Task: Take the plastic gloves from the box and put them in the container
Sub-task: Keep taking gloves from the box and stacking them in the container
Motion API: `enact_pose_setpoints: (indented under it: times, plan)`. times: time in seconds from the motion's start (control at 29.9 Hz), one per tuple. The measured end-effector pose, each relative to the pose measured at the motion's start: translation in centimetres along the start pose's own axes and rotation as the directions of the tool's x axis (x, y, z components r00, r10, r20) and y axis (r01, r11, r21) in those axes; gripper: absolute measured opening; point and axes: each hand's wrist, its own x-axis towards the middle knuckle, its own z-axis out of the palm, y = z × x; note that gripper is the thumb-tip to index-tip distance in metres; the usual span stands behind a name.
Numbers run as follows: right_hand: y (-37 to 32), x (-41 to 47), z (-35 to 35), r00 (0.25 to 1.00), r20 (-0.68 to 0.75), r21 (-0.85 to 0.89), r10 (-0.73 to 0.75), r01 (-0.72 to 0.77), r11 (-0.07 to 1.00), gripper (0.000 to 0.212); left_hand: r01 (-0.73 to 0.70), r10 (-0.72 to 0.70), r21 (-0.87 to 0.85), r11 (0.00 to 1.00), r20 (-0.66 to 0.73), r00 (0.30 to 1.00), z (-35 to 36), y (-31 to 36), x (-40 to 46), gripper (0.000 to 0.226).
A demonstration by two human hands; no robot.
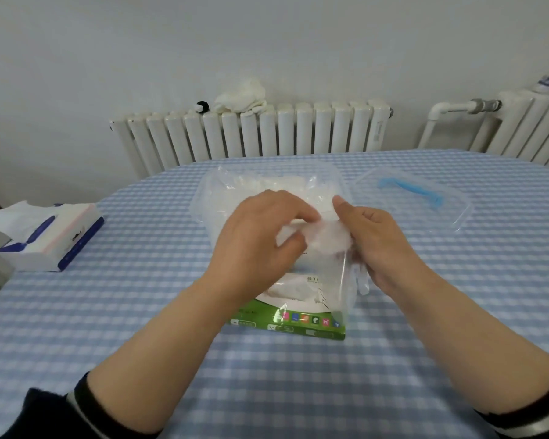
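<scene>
checked cloth (140, 312) | both hands (317, 236) pinch filmy crumpled gloves (325, 240) | clear container (210, 191) behind

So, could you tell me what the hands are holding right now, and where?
Both hands, left and right, pinch a crumpled bunch of plastic gloves at its opposite ends.

Dark sleeves (86, 407) with pale stripes

white wall (267, 42), white radiator (254, 134) below; blue checked tablecloth (298, 375) on table.
</scene>
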Motion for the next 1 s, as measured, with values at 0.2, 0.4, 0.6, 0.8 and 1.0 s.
enact_pose_setpoints:
  times: [0.2,0.4,0.6,0.8,1.0]
  plan:
    - [-1.8,-1.1,-1.2,0.716,-0.390,-0.115,-0.579,0.586,0.802,0.010,0.602,-0.586,-0.180,0.778,0.135,0.799,-0.8,-1.5,5.9,0.007]
    - [-2.4,-3.7,2.1,0.790,0.234,-0.432,-0.567,0.607,0.667,0.020,0.700,-0.690,-0.228,0.676,0.137,0.711,-1.4,-4.2,9.0,0.019]
    - [-2.3,2.8,5.6,0.923,0.241,-0.777,-0.301,0.369,0.510,0.046,0.747,-0.746,0.040,0.664,0.113,0.657,-1.6,-8.3,7.8,0.029]
    - [-3.8,8.4,6.9,0.952,0.307,-0.899,0.018,0.283,0.334,0.052,0.638,-0.736,0.436,0.636,0.092,0.671,-1.5,-10.9,6.2,0.060]
    - [-4.2,10.7,6.3,0.960,0.260,-0.954,0.100,0.239,0.181,0.040,0.389,-0.655,0.708,0.590,0.138,0.743,-2.2,-12.1,5.2,0.069]
